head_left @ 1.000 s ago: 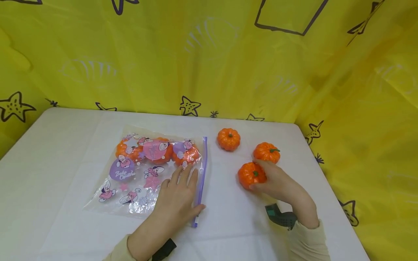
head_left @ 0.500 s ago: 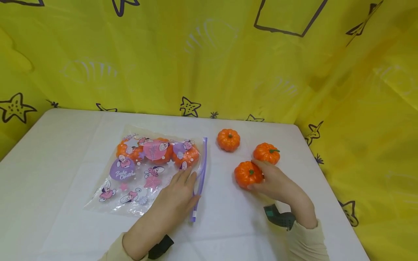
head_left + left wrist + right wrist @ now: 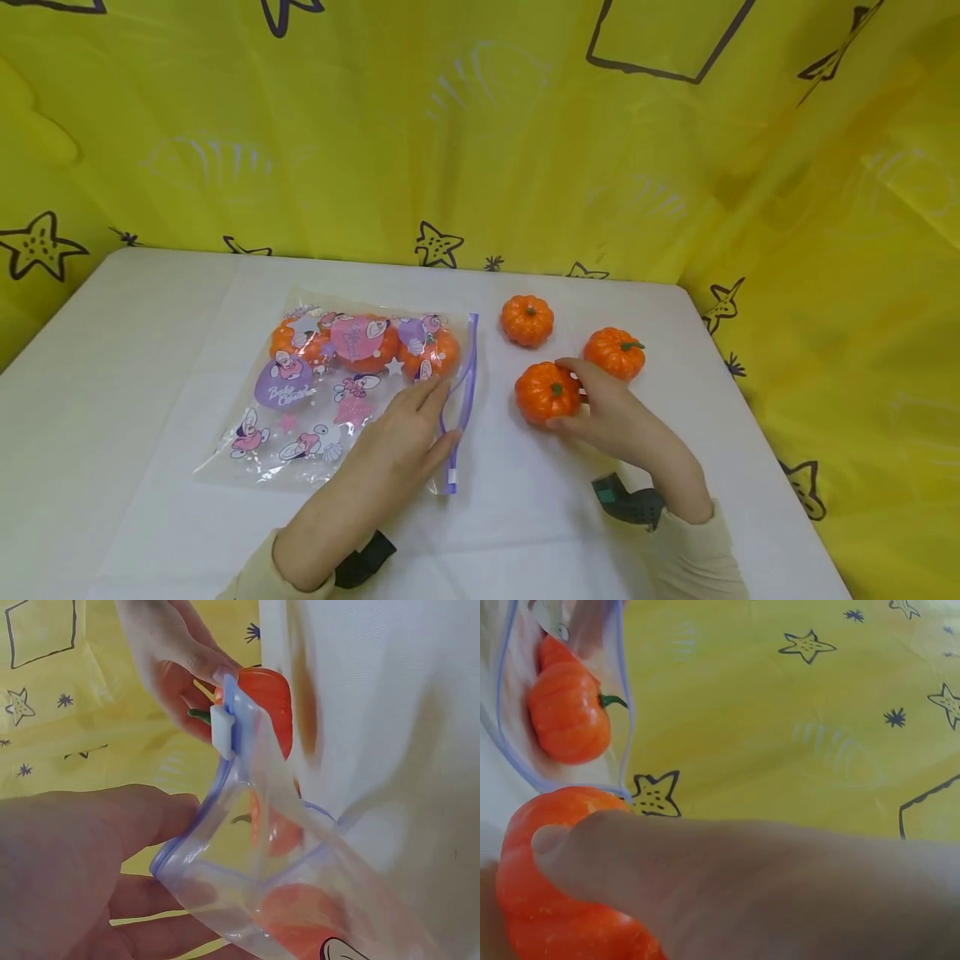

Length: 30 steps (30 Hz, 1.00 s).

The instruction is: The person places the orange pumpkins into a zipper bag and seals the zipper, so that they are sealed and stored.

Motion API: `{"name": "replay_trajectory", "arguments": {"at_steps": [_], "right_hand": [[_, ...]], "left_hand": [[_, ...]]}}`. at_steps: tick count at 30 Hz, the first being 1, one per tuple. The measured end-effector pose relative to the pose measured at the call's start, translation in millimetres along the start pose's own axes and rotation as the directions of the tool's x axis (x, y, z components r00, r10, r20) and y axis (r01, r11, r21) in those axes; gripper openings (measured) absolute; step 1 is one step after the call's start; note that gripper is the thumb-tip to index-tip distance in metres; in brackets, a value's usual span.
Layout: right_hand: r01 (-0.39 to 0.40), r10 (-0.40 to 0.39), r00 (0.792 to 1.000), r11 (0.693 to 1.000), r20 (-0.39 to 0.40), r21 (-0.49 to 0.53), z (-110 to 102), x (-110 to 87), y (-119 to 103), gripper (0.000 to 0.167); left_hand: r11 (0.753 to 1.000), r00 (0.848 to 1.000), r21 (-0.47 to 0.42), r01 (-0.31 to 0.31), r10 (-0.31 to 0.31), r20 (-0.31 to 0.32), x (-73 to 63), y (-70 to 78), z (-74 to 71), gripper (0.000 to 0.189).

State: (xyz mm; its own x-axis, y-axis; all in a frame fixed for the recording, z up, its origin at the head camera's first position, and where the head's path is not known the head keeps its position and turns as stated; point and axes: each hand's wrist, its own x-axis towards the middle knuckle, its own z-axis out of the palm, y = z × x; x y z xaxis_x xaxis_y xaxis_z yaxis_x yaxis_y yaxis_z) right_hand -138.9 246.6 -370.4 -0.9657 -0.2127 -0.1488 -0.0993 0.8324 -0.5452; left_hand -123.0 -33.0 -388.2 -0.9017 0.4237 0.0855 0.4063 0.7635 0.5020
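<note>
My right hand (image 3: 611, 417) grips a small orange toy pumpkin (image 3: 542, 396) by its right side, just right of the bag's mouth. My left hand (image 3: 397, 446) pinches the upper lip of a clear printed zip bag (image 3: 247, 776) near its purple zip, thumb on top and fingers underneath. The mouth gapes; in the right wrist view its purple rim frames a green-stemmed pumpkin (image 3: 570, 716) inside. Three pumpkins lie in a row along the bag's far side. A white slider (image 3: 222, 731) sits at one end of the zip.
Two more pumpkins rest on the white table (image 3: 525, 533): one at the back (image 3: 527, 321), another (image 3: 614, 353) just behind my right hand. Yellow curtains (image 3: 360, 150) with sea-creature drawings hang behind the table and along its right side.
My right hand has moved left with the pumpkin, closer to the bag. The left hand has drawn in at the zip edge, and the bag's mouth has spread wider.
</note>
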Motion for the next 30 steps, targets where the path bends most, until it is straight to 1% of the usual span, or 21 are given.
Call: {"name": "replay_trajectory", "arguments": {"at_steps": [5,11,17,23,30], "right_hand": [[0.039,-0.039,0.999,0.999,-0.004,-0.011,8,4.2,-6,0.07],[0.093,-0.093,0.996,0.996,-0.006,0.005,16,8.2,-15,0.071],[0.159,-0.159,0.987,0.986,-0.017,0.039,23,9.1,-20,0.072],[0.228,-0.226,0.973,0.973,-0.046,0.034,29,11.6,-23,0.071],[0.247,-0.244,0.968,0.967,-0.056,0.059,33,13.3,-29,0.07]], "left_hand": [[1.0,1.0,0.002,-0.01,0.01,-0.023,-0.1,-1.4,-0.6,0.065],[1.0,0.999,-0.004,-0.024,0.024,-0.046,0.3,-2.9,0.4,0.064],[1.0,1.0,-0.015,-0.007,0.006,-0.029,1.5,-3.1,1.4,0.063],[1.0,0.999,-0.009,-0.02,0.019,-0.036,1.7,-3.2,1.8,0.062],[1.0,0.999,-0.014,-0.023,0.022,-0.04,1.8,-3.4,1.7,0.064]]}}
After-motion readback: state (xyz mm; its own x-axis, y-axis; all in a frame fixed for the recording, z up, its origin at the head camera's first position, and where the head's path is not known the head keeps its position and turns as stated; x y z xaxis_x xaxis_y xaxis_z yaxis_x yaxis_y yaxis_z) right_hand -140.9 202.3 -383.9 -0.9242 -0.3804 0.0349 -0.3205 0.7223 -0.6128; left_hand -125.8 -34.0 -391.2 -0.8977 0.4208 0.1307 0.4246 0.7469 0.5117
